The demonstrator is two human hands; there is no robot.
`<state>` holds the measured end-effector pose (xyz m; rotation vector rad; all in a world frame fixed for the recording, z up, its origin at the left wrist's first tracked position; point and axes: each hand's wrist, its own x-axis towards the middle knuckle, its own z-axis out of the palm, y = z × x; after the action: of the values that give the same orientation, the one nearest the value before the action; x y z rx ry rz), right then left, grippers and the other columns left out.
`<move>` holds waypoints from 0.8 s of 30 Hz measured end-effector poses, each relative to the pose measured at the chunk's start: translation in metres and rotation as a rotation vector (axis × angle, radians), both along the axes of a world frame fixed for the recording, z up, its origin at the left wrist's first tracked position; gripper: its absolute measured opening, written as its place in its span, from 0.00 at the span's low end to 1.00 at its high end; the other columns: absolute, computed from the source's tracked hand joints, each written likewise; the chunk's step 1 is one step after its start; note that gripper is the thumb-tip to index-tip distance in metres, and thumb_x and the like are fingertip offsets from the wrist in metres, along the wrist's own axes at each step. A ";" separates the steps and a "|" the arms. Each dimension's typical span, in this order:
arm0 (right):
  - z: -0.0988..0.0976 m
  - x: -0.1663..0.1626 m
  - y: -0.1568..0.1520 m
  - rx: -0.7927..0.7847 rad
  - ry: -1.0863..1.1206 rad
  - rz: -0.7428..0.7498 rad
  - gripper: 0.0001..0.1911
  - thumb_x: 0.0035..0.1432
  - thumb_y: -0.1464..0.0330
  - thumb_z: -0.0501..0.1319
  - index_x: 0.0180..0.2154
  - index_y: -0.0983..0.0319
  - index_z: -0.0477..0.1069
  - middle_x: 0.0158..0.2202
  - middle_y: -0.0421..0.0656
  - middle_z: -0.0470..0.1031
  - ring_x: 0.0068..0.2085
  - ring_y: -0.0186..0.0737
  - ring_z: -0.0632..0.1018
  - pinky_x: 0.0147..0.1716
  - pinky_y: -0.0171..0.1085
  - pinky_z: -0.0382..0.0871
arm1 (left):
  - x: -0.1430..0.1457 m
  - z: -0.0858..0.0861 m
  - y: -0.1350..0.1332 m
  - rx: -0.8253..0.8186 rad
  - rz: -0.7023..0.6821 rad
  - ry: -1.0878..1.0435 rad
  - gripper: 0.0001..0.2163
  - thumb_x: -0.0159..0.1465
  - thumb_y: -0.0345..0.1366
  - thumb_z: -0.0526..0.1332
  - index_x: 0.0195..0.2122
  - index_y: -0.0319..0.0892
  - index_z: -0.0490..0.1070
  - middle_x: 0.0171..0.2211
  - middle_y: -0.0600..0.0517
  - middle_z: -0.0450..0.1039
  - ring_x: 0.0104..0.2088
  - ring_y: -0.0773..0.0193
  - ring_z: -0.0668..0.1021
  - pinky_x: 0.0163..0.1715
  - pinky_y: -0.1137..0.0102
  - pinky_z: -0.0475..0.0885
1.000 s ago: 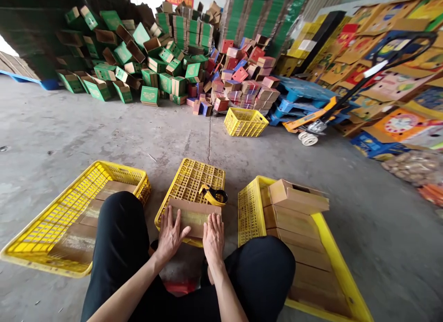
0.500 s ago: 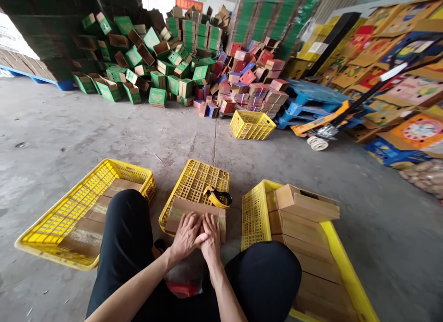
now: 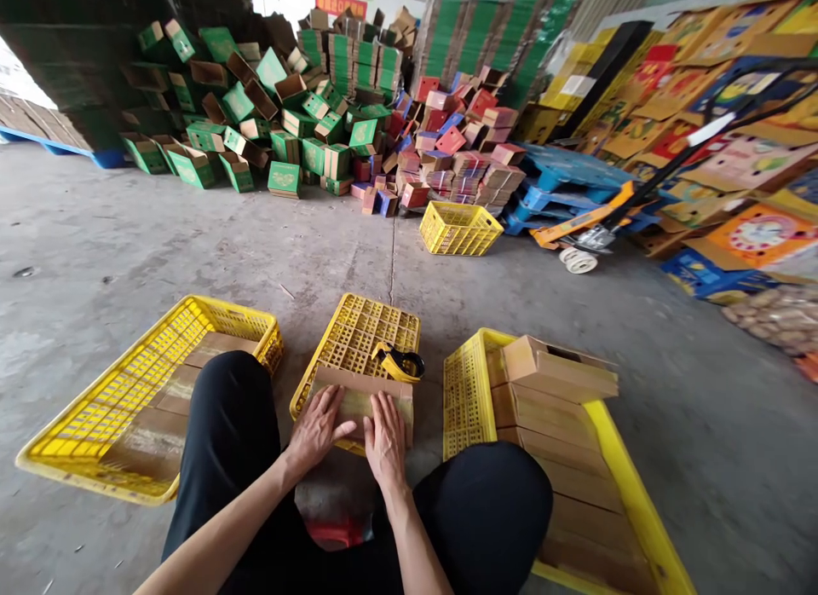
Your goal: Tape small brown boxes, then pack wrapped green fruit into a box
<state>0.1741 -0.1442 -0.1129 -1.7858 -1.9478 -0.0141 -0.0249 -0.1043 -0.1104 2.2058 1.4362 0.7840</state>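
Cardboard box (image 3: 358, 392) pressed under left hand (image 3: 316, 429) and right hand (image 3: 385, 441)
Palms are laid flat, nothing gripped; the tape dispenser (image 3: 400, 362) just beyond the right hand could be knocked off the crate (image 3: 364, 326) if the box is shoved forward.

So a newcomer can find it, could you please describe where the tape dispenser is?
Straight ahead in the foreground lies an upturned yellow crate. On it, beyond the cardboard box, rests the tape dispenser: the only yellow-and-black tool.

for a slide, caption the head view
Left hand and right hand flat on a cardboard box atop a yellow crate
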 end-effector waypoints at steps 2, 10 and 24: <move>0.003 -0.002 -0.002 0.021 0.021 -0.034 0.25 0.77 0.60 0.48 0.68 0.61 0.67 0.68 0.55 0.67 0.69 0.54 0.68 0.64 0.54 0.68 | -0.010 -0.002 -0.001 -0.003 0.049 -0.028 0.37 0.70 0.63 0.52 0.70 0.41 0.66 0.65 0.36 0.69 0.67 0.38 0.69 0.69 0.47 0.61; 0.008 -0.015 0.000 0.053 0.021 -0.064 0.23 0.77 0.63 0.49 0.65 0.61 0.69 0.62 0.54 0.72 0.67 0.56 0.68 0.65 0.55 0.67 | -0.011 -0.017 -0.012 -0.039 0.104 -0.137 0.35 0.74 0.59 0.51 0.73 0.40 0.58 0.72 0.35 0.58 0.74 0.41 0.59 0.71 0.47 0.57; 0.020 -0.074 0.021 -0.023 0.030 0.164 0.25 0.71 0.70 0.56 0.66 0.57 0.69 0.61 0.47 0.75 0.63 0.47 0.71 0.64 0.44 0.68 | -0.014 -0.034 -0.010 -0.019 0.079 -0.219 0.26 0.77 0.49 0.51 0.73 0.45 0.59 0.71 0.40 0.60 0.74 0.45 0.58 0.70 0.43 0.60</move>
<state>0.1001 -0.1235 -0.0931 -1.6250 -2.0743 0.0901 -0.0387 -0.1144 -0.1445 1.9889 1.4219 1.0008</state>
